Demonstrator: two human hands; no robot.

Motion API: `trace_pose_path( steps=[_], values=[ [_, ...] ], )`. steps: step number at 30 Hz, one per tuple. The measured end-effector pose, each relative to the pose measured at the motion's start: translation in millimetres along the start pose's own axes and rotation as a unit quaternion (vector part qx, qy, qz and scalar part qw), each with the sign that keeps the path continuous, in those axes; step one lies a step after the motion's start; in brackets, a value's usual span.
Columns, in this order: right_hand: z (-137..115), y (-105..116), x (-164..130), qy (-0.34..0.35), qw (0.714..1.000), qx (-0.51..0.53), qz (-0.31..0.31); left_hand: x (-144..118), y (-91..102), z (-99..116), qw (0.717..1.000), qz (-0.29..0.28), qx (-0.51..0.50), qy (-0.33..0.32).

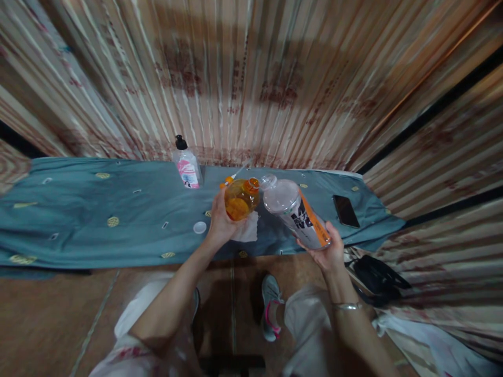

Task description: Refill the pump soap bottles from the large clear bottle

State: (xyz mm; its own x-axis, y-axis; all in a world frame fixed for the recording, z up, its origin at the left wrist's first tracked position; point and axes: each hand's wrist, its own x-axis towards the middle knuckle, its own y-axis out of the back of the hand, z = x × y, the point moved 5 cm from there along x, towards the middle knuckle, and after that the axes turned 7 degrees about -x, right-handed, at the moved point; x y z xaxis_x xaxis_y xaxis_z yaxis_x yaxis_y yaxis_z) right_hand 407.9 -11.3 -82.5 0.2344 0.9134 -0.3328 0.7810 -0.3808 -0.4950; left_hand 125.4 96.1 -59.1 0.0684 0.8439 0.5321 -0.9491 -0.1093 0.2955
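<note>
My left hand (223, 220) is wrapped round an orange see-through bottle (240, 200), its open mouth turned to the right. In my right hand (329, 248) lies a large clear bottle (301, 217) with a grey and orange label, tilted so its neck points left. The two mouths are close together; whether they touch I cannot tell. Behind the orange bottle lies an orange pump top (227, 181) with a clear tube. A white tissue (248, 229) is partly hidden under the orange bottle. Left of my left hand lies a small round clear cap (199, 227).
A pump bottle (187, 167) with a black top and pink label stands at the back left of the cloth-covered table (78, 209). A dark phone (346, 211) lies at the right end. Curtains (251, 78) hang behind. A black bag (379, 277) sits low at the right.
</note>
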Motion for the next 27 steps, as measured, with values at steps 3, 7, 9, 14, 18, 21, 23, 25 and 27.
trace_pose_path(
  steps=[3,7,9,14,18,21,23,25,27],
  values=[
    [-3.2,-0.1,-0.9,0.012,1.0,-0.014,0.011,-0.6,0.2,-1.0,1.0,0.003,0.0,0.003],
    [-12.1,-2.3,-4.6,0.029,0.998,-0.036,0.034,-1.2,1.0,0.7,1.0,0.004,-0.006,0.007],
    [-17.2,-3.3,-7.0,0.035,0.998,-0.042,0.032,-1.5,1.8,2.9,1.0,0.001,-0.011,0.006],
    [-27.4,-1.1,-14.1,0.046,0.997,-0.057,0.027,-2.5,3.5,1.2,1.0,0.004,-0.023,0.013],
    [-30.2,-1.1,-18.3,0.038,0.997,-0.071,0.022,-3.2,3.8,-3.3,0.999,0.002,-0.028,0.02],
    [-32.1,-3.7,-20.6,0.042,0.996,-0.073,0.02,-3.1,4.3,-3.5,0.999,0.003,-0.034,0.023],
    [-34.1,-6.0,-22.1,0.054,0.996,-0.074,0.018,-2.9,4.4,-2.1,0.999,0.004,-0.037,0.02],
    [-36.1,-8.0,-23.4,0.066,0.995,-0.076,0.018,-2.7,4.2,-0.8,0.999,0.006,-0.038,0.019],
    [-38.2,-9.6,-24.5,0.077,0.994,-0.081,0.019,-2.6,3.6,0.3,0.999,0.003,-0.037,0.023]
  ],
)
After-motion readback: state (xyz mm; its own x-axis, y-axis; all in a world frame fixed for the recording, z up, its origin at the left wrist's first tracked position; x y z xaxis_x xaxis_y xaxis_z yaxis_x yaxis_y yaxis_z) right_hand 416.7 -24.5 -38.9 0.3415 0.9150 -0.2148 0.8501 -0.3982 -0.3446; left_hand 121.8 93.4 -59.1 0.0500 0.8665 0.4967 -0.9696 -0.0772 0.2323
